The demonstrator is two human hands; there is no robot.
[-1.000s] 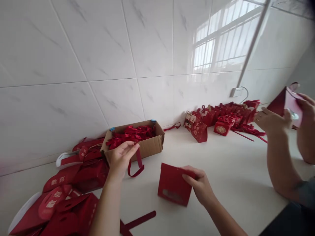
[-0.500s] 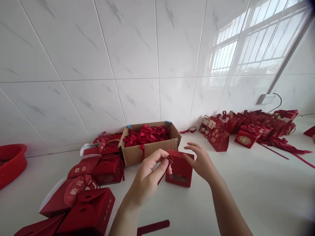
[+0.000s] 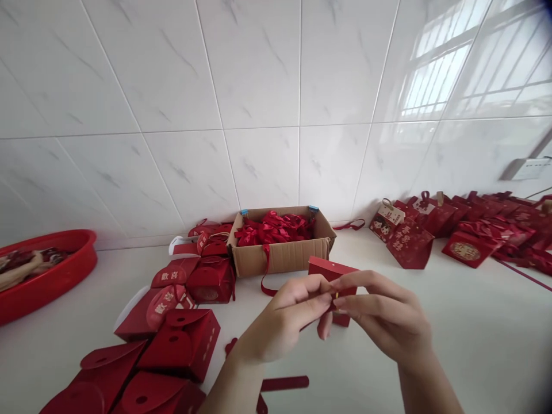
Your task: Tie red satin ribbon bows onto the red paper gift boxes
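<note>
Both hands meet in front of a red box that stands on the white table right of centre. My left hand is closed in a pinch on a small dark red piece with a thin cord, mostly hidden by the fingers. The fingertips of my right hand pinch at the same spot, where a bit of gold shows between the two hands. A dark red strip lies on the table below my left wrist.
Behind the hands is a cardboard box of red ribbons. Red boxes crowd the left, beside a red basin. Decorated red bags line the right, along the tiled wall.
My right hand has moved from beside the red box to my left hand's fingertips and closed there. The view has turned left, showing more of the basin.
</note>
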